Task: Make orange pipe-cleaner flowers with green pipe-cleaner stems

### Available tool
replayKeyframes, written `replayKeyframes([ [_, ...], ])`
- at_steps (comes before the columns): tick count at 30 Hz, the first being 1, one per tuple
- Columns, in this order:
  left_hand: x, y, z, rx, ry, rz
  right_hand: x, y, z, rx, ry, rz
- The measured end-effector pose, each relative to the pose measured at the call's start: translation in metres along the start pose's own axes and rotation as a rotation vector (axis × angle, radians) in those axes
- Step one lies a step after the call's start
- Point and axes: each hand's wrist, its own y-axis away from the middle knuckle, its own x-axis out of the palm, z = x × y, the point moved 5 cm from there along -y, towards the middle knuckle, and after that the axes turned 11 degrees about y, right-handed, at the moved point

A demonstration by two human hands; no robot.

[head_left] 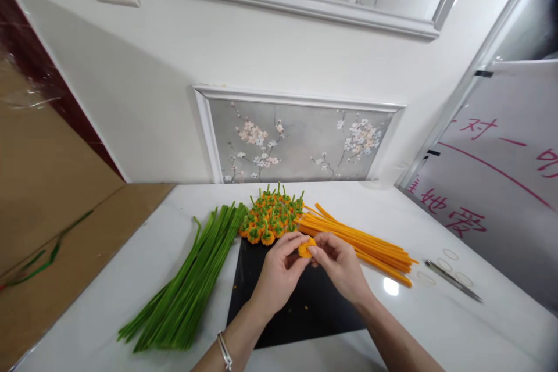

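Observation:
An orange coiled piece of pipe cleaner [307,247] is pinched between my two hands above a black mat [300,314]. My left hand [281,270] grips its left side with thumb and forefinger. From the right, the thumb and fingers of my right hand [340,264] close on the same piece. Just beyond my hands lies a pile of small orange pipe-cleaner pumpkins with green stems [272,215]. A bundle of orange pipe cleaners [361,238] lies behind my right hand. Long green pipe cleaners [192,279] are bundled to the left of the mat.
On the right of the white table [436,331] lie silver tweezers [453,281] and several pale rubber bands [464,279]. Cardboard [65,256] stands along the left side. A wall with a floral panel [300,139] rises behind; a sheet with red writing [501,174] hangs at right.

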Motion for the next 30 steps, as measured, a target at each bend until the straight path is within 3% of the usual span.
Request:
replayKeyframes([
  [7,-0.003,-0.001,0.014,-0.235,0.388,-0.022,-0.011,-0.007,-0.008,-0.095,0.067,0.059],
  [10,-0.001,-0.001,0.012,-0.251,0.483,0.01,-0.014,-0.009,-0.011,-0.136,0.085,0.063],
  [14,0.003,0.0,0.013,-0.279,0.539,0.025,-0.006,-0.009,-0.022,-0.023,0.007,0.162],
  [17,0.005,0.002,0.013,-0.295,0.57,0.037,-0.007,-0.008,-0.024,-0.034,0.075,0.108],
  [22,0.004,0.002,0.004,-0.201,0.538,0.049,-0.016,-0.004,-0.015,-0.135,0.302,-0.116],
  [30,0.007,0.002,0.004,-0.154,0.285,-0.06,-0.014,0.001,-0.014,-0.184,0.36,-0.149],
])
